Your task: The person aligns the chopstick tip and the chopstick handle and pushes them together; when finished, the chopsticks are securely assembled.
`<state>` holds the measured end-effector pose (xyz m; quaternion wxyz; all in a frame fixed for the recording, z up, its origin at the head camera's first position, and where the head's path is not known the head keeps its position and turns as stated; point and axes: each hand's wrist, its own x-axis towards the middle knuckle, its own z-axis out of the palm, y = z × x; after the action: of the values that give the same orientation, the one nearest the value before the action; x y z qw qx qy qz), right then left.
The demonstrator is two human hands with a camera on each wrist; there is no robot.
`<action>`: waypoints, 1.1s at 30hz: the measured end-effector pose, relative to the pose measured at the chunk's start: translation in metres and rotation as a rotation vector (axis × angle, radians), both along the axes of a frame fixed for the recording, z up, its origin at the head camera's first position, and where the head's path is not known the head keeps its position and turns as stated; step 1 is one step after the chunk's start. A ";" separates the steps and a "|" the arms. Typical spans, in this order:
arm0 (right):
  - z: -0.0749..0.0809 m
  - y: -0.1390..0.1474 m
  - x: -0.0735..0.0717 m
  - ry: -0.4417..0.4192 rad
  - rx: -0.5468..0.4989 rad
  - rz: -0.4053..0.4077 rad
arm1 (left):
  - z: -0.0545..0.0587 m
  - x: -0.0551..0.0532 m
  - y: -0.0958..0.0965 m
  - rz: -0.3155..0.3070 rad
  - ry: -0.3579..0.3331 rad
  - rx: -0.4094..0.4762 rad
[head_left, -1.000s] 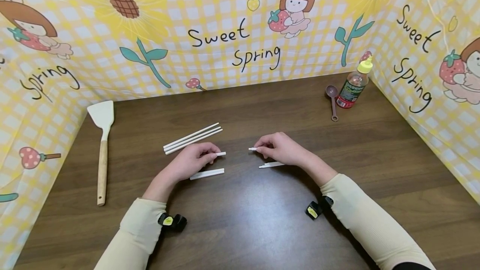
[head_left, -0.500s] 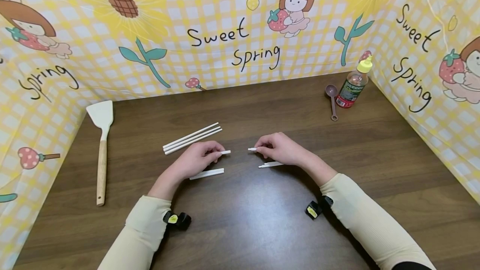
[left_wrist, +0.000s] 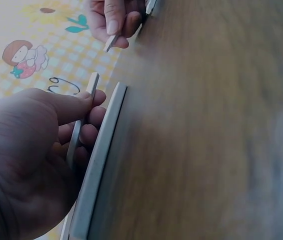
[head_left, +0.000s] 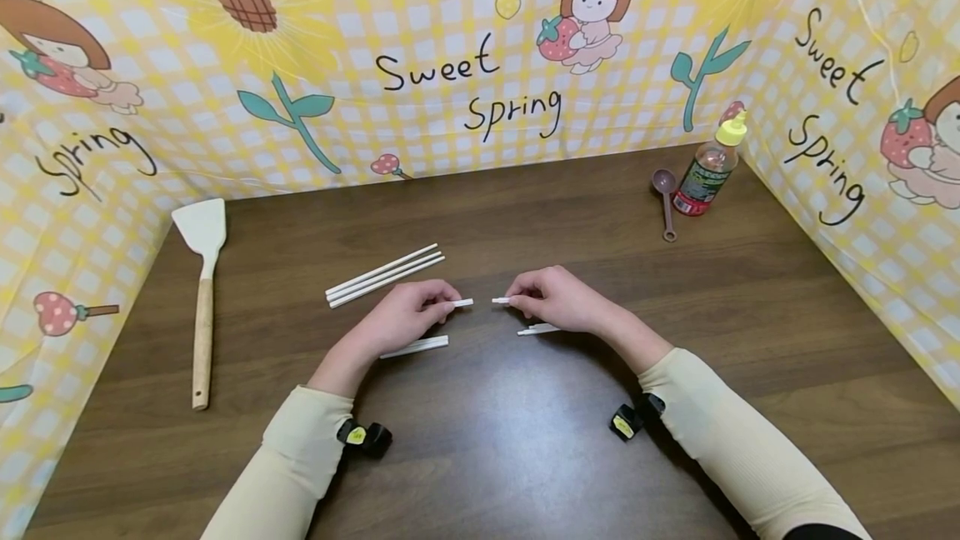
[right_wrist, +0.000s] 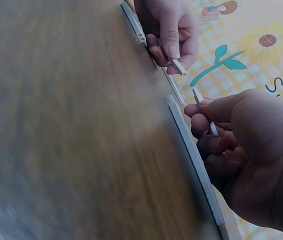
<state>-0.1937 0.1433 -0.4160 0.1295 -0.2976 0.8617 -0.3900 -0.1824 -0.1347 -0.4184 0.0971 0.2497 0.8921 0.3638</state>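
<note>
My left hand (head_left: 416,311) pinches a short white rod (left_wrist: 94,80) between thumb and fingers, its end pointing right. Facing it across a small gap, my right hand (head_left: 551,297) pinches another white rod (right_wrist: 197,96) with a narrower tip. The end of the left rod looks hollow in the right wrist view. Both hands are close over the wooden table (head_left: 487,415). Below the left hand lie short white rods (head_left: 420,345) side by side. More short rods with stepped tips (head_left: 536,329) lie below the right hand, partly hidden by it.
Several long white sticks (head_left: 381,270) lie slanted behind my left hand. At far left is a white spatula (head_left: 205,290) with a wooden handle. A brown measuring spoon (head_left: 666,202) and a yellow-capped bottle (head_left: 705,177) stand back right. Patterned cloth (head_left: 427,15) walls the table.
My left hand has moved right with its rod, narrowing the gap between the two rod ends. The right hand has shifted only slightly left. The other things lie as before.
</note>
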 end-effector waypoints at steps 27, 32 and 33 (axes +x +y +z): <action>-0.007 -0.006 0.002 0.063 -0.033 0.032 | -0.002 0.004 0.008 -0.005 0.000 -0.005; -0.006 -0.007 0.002 0.062 -0.029 0.033 | -0.001 0.005 0.009 -0.012 0.002 0.007; -0.006 -0.007 0.002 0.062 -0.027 0.034 | -0.001 0.005 0.009 -0.016 0.002 0.010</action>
<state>-0.1916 0.1362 -0.4218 0.1053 -0.3261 0.8547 -0.3899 -0.1777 -0.1261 -0.4192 0.0979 0.2576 0.8883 0.3674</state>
